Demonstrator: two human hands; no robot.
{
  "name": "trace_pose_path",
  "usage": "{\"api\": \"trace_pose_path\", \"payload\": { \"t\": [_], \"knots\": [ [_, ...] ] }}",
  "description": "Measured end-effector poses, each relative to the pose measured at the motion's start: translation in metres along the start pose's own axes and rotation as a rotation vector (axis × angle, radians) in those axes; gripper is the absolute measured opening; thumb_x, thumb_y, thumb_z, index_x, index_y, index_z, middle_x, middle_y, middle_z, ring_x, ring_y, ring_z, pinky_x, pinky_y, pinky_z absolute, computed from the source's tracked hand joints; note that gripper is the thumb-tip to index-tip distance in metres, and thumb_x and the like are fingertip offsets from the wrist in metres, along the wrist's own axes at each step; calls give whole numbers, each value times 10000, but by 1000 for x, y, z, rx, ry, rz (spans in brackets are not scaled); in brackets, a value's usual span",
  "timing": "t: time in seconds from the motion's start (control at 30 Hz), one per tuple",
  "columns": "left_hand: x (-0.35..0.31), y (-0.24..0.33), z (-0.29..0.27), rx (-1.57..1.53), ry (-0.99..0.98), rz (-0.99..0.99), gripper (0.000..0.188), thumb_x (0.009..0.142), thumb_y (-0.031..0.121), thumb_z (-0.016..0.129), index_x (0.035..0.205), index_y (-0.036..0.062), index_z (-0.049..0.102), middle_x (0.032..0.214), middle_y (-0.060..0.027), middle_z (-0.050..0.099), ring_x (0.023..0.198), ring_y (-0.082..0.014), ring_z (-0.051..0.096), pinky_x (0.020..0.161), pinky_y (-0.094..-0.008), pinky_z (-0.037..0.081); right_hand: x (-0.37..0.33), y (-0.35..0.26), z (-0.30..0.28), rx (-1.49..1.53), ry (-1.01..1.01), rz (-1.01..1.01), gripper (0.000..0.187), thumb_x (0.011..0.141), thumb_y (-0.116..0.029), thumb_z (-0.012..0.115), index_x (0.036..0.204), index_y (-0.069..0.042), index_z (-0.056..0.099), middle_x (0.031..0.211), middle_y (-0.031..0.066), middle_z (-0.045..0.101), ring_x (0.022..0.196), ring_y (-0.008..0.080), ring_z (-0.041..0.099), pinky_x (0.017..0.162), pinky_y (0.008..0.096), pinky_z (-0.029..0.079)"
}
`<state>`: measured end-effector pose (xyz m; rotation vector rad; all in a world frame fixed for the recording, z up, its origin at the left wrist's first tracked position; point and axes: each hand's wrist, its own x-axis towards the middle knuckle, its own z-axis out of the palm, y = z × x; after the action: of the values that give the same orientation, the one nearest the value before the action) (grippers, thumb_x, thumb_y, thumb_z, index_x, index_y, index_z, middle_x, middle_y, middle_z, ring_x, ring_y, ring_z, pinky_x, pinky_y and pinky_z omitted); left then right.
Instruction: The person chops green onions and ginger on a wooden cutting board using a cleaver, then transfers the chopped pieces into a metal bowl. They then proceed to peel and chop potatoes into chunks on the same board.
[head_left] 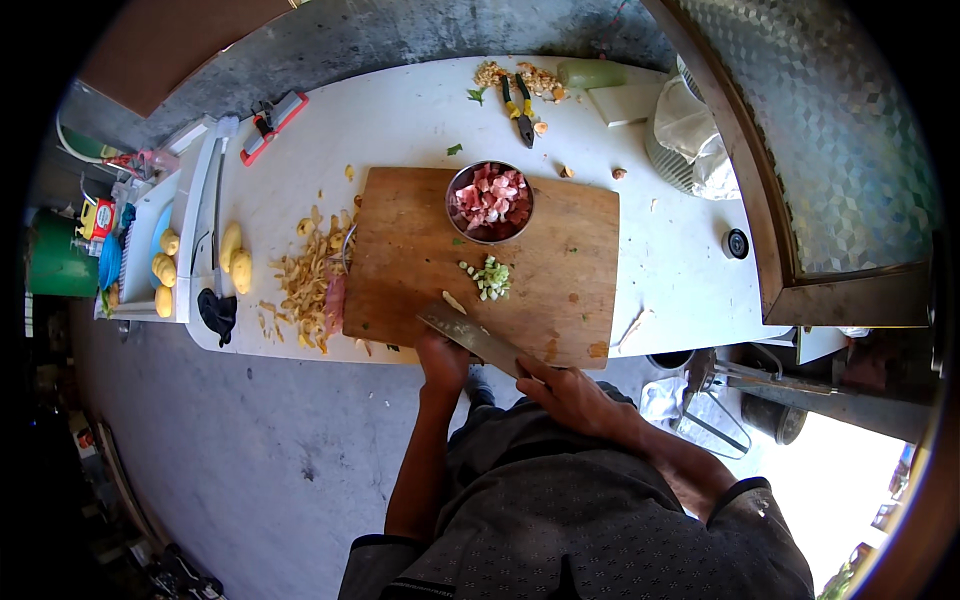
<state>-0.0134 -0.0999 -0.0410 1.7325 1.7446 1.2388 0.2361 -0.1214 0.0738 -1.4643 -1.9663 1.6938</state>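
Observation:
My right hand (575, 397) is wrapped round the handle of a broad kitchen knife (475, 338). The blade slants up to the left over the near edge of a wooden cutting board (400, 240). Close against the blade's left part is my left hand (442, 362), its fingers mostly hidden. A small pale piece (453, 301) lies just beyond the blade; its kind is too small to tell. Chopped spring onion (491, 279) sits in a little heap mid-board. Behind it stands a metal bowl (449, 213) of diced raw meat (490, 197).
Peelings (303, 278) spread left of the board, near potatoes (240, 268). Pliers (523, 112) and shells (540, 82) lie at the back. A round black-topped object (736, 244) is on the right, below a framed glass panel (850, 150). A sink (180, 215) borders the left.

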Motion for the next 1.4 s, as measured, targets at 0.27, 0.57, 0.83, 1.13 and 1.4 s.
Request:
{"api": "trace_pose_path", "payload": {
  "t": [0.27, 0.57, 0.83, 1.13, 1.4],
  "knots": [
    [2, 0, 3, -77, -5, -97, 106, 803, -17, 735, 909, -22, 732, 851, -212, 743, 794, -408, 744, 719, -444, 577, 5, 15, 7, 31, 38, -25, 473, 1128, -420, 533, 1427, -57, 587, 1087, 334, 726, 1054, 532, 700, 908, 561, 544],
    [4, -5, 7, -91, 7, -105, 139, 799, -23, 747, 938, -17, 744, 908, -206, 755, 841, -408, 747, 758, -442, 583, 11, 14, 11, 28, 21, 2, 491, 1133, -427, 521, 1451, -57, 575, 1058, 319, 734, 1042, 525, 706, 899, 557, 544],
    [-3, -10, 8, -75, -19, -153, 141, 804, -35, 773, 941, -4, 769, 894, -168, 766, 829, -321, 753, 764, -411, 584, 16, 6, 15, 26, 40, 6, 422, 1127, -376, 541, 1394, -53, 590, 1048, 311, 723, 1030, 516, 697, 886, 552, 538],
    [8, 7, 3, -59, 23, -84, 121, 856, -39, 701, 968, -25, 742, 936, -249, 728, 837, -435, 725, 730, -451, 563, 75, -5, 26, 25, 180, -192, 335, 1112, -321, 556, 1212, -17, 655, 940, 300, 722, 974, 541, 686, 811, 566, 540],
    [-1, -4, 9, -17, 42, -148, 133, 884, -37, 668, 977, 9, 752, 883, -222, 724, 777, -428, 724, 691, -463, 557, 24, -16, 1, 80, 104, 0, 338, 1110, -313, 573, 1201, -1, 667, 1002, 268, 716, 995, 474, 690, 858, 523, 524]
  ]
}}
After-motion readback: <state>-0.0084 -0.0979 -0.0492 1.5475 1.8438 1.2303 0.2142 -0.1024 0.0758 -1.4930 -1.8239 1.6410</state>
